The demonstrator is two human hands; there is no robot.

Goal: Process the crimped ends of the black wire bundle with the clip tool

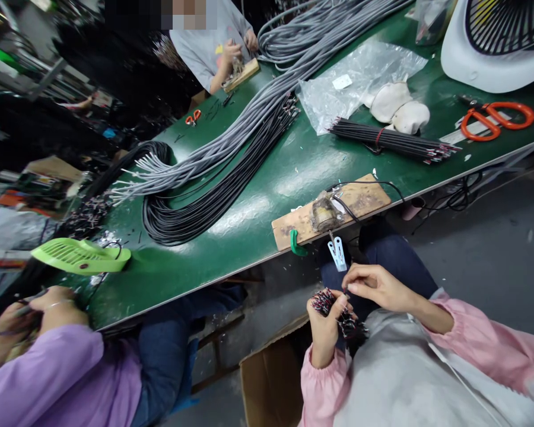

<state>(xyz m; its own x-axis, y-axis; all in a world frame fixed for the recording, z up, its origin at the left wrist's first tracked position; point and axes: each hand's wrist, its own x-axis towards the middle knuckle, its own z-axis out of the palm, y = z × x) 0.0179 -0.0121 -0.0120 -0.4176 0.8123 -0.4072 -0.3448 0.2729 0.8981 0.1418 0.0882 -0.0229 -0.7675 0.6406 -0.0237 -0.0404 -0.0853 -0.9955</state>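
My left hand [324, 325] grips a bundle of thin black wires [345, 317] with red and white stripped ends, held over my lap below the table edge. My right hand [374, 286] pinches the end of one wire at the top of that bundle. Both arms wear pink sleeves. Just above my hands a wooden block [365, 198] with a small metal tool [324, 213] sits on the green table [267, 178], and a pale blue clip [338, 254] hangs from its front edge.
Long grey cables [249, 124] and black cables [196, 213] lie across the table. A tied black wire bundle [391, 141], orange scissors [498, 118], a plastic bag [356, 77] and a white fan [493, 47] sit right. A purple-sleeved person [48, 367] works left, another far across. A cardboard box [271, 379] stands below.
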